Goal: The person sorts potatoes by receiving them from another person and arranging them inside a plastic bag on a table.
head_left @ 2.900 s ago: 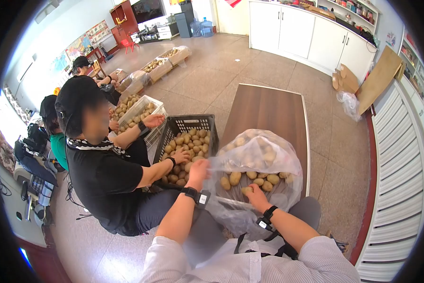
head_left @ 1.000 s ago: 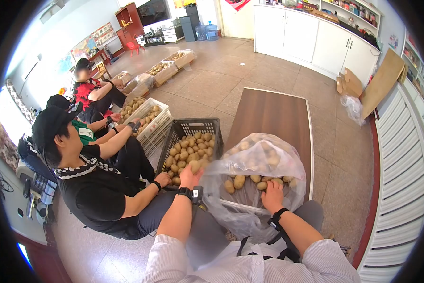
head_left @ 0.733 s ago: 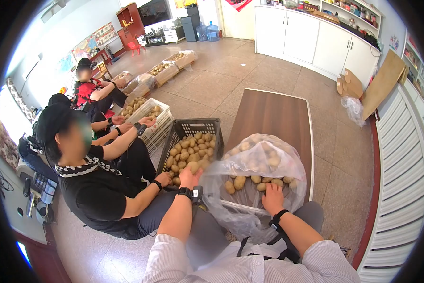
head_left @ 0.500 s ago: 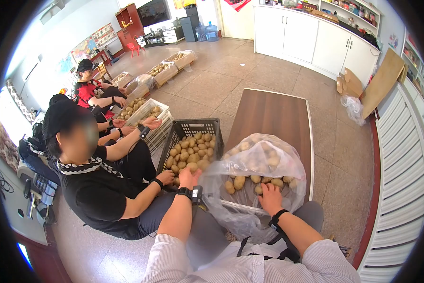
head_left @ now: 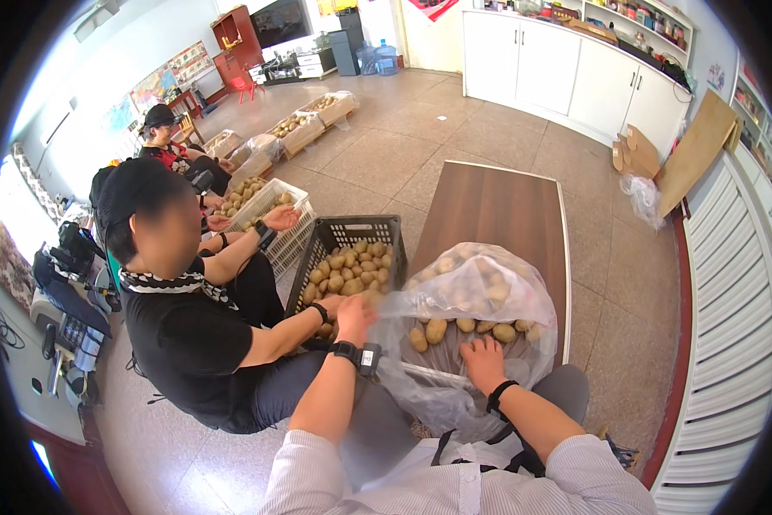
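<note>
My left hand (head_left: 354, 318) is closed at the left edge of the clear plastic bag (head_left: 510, 287), beside the black crate (head_left: 296, 283). Inside the bag, loose potatoes (head_left: 436, 331) lie in a row, with more seen dimly through the plastic. My right hand (head_left: 484, 364) is in the bag's opening, palm down with curled fingers, just in front of that row; what is under the fingers is hidden. Many potatoes (head_left: 349, 267) fill the black crate. A co-worker's hand reaches into its near end, close to my left hand.
A co-worker in black (head_left: 188, 343) sits close on my left, and others sit farther back beside a white crate (head_left: 293, 232) of potatoes. The bag rests at the near end of a brown board (head_left: 489, 206). Long boxes of potatoes (head_left: 296, 129) stand farther off.
My right hand has drawn back toward me from the potato row, and the small potato by its fingertips is out of sight. My left hand has moved slightly right. The nearest co-worker leans closer and reaches into the crate.
</note>
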The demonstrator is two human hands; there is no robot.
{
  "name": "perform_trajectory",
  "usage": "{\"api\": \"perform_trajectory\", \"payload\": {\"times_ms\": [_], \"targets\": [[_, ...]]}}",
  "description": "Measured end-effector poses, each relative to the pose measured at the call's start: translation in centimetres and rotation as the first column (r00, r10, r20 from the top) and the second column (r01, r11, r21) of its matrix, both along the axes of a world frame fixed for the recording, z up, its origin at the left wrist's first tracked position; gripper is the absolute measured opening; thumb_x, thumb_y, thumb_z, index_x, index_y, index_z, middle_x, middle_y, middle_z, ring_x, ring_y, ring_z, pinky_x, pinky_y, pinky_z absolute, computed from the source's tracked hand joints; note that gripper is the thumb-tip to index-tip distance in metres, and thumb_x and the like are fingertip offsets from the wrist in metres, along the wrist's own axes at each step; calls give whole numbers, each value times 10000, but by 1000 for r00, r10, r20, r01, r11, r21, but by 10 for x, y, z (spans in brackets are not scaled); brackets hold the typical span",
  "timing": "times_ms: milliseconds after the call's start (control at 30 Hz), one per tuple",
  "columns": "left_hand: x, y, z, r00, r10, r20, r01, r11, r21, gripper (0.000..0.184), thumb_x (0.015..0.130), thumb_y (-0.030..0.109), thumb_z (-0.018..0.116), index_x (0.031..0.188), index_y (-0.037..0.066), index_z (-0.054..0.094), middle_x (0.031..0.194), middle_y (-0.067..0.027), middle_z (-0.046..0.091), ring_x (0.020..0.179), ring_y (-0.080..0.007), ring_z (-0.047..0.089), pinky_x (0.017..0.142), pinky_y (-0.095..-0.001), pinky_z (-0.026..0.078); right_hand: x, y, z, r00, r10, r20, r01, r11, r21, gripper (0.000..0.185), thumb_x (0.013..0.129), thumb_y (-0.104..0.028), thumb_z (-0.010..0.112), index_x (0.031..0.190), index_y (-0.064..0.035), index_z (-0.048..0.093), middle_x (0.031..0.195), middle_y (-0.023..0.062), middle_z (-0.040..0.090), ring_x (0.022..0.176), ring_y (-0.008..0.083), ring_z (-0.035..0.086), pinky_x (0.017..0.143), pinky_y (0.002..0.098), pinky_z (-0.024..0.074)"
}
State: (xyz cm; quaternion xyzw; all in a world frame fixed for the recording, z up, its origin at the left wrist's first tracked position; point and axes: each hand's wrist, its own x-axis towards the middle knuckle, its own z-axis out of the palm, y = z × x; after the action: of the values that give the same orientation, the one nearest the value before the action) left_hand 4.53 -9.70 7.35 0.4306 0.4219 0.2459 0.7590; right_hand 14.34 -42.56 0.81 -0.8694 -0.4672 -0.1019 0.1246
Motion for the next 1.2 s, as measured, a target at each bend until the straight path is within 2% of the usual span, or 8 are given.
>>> {"api": "perform_trajectory", "payload": {"times_ms": [367, 467, 533, 633, 933, 967, 1033, 1200], "targets": [[6, -46, 26, 880, -470, -66, 472, 881, 25, 282, 990, 261, 576, 1173, 48, 553, 998, -84, 618, 727, -206, 634, 604, -346, 555, -9, 24, 41, 937, -1, -348, 99, 959, 264, 421, 891, -217, 605, 1278, -60, 556, 1067, 169, 634, 1054, 364, 582, 962, 487, 433], [9, -58, 30, 802, -583, -134, 591, 807, 25, 343, 984, 310, 582, 1198, 43, 556, 1035, -98, 624, 724, -213, 638, 591, -333, 536, -9, 42, 47, 757, 171, -630, 162, 886, 435, 381, 978, -282, 573, 1269, -37, 554, 957, 142, 647, 830, 297, 634, 767, 400, 512], [10, -63, 32, 750, -642, -162, 654, 755, 38, 380, 981, 337, 584, 1216, 39, 556, 1060, -106, 628, 722, -217, 642, 584, -326, 526, -12, 54, 57, 307, 329, -893, 344, 837, 426, 371, 1031, -314, 513, 1249, -17, 553, 825, 89, 643, 656, 181, 606, 605, 307, 495], [8, -75, 35, 705, -696, -135, 701, 713, -17, 434, 980, 370, 576, 1253, 34, 545, 1115, -124, 637, 737, -223, 654, 576, -310, 511, -15, 60, 67, 210, 343, -915, 311, 864, 395, 336, 1049, -286, 485, 1232, -12, 554, 783, 40, 619, 605, 90, 556, 545, 253, 457], [6, -78, 38, 535, -842, -70, 841, 539, -45, 359, 1018, 377, 516, 1141, 47, 589, 907, -62, 670, 698, -147, 651, 569, -273, 501, -23, 66, 68, 438, 396, -807, 247, 810, 532, 291, 1027, -238, 539, 1203, -6, 562, 779, 60, 614, 643, 146, 574, 586, 283, 476], [5, -76, 36, 556, -829, -54, 828, 559, -46, 340, 1019, 359, 519, 1140, 50, 590, 919, -62, 667, 690, -146, 639, 566, -269, 498, -22, 64, 62, 438, 396, -808, 247, 811, 531, 291, 1027, -238, 539, 1203, -6, 562, 779, 60, 614, 643, 146, 574, 586, 283, 476], [3, -71, 35, 578, -816, -36, 814, 579, -44, 320, 1019, 342, 523, 1138, 53, 591, 931, -61, 664, 682, -146, 628, 563, -264, 494, -20, 52, 53, 718, 285, -635, 134, 839, 528, 323, 982, -241, 600, 1214, -20, 566, 887, 119, 641, 751, 242, 617, 680, 352, 506], [4, -48, 21, 805, -583, 111, 591, 804, -66, 291, 1014, 318, 545, 1178, 78, 568, 975, -56, 636, 702, -205, 632, 554, -322, 498, -14, 10, 40, 872, -65, -486, 191, 958, 216, 375, 893, -216, 664, 1227, -64, 584, 1126, 146, 607, 1034, 339, 576, 869, 460, 484]]}}
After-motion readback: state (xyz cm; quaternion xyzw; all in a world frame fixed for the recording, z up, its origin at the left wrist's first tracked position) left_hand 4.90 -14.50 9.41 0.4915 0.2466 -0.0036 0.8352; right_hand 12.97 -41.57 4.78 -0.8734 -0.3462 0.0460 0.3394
